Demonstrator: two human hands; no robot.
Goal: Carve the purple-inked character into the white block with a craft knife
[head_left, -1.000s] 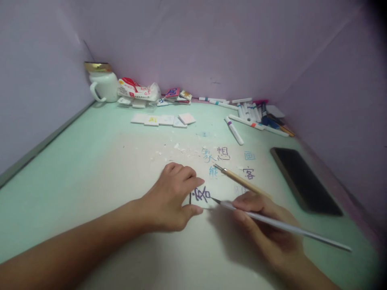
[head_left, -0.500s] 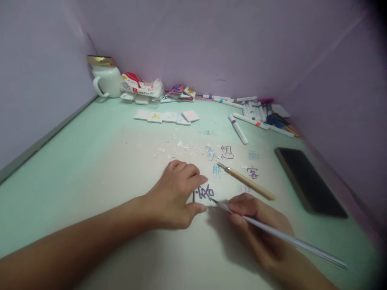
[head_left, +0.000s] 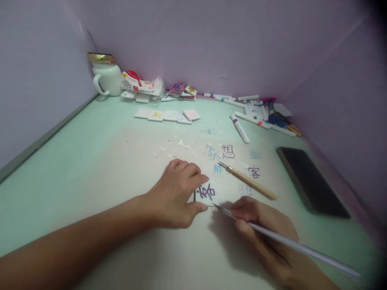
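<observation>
My left hand (head_left: pixel 184 195) pinches a small white square block (head_left: pixel 211 200) between its fingers and thumb, flat on the table. The block carries a purple written character; its left part is hidden under the hand. My right hand (head_left: pixel 266 233) grips a slim silver craft knife (head_left: pixel 284 238) like a pen. The blade tip points at the block's lower right edge; I cannot tell whether it touches. Just beyond lies a wooden-handled carving gouge (head_left: pixel 250 182), with blue and dark characters written around it on the tabletop.
A dark phone (head_left: pixel 313 181) lies at right. Several markers (head_left: pixel 255 110) are heaped at the back right, with a purple-banded marker (head_left: pixel 240 129) nearer. White tiles (head_left: pixel 171 116), a red-white packet (head_left: pixel 142 83) and a lidded mug (head_left: pixel 110 78) stand further back. White shavings (head_left: pixel 181 143) are scattered mid-table.
The craft knife's tip has moved off the purple character, slightly down and right, with my right hand. My left hand keeps its hold on the block.
</observation>
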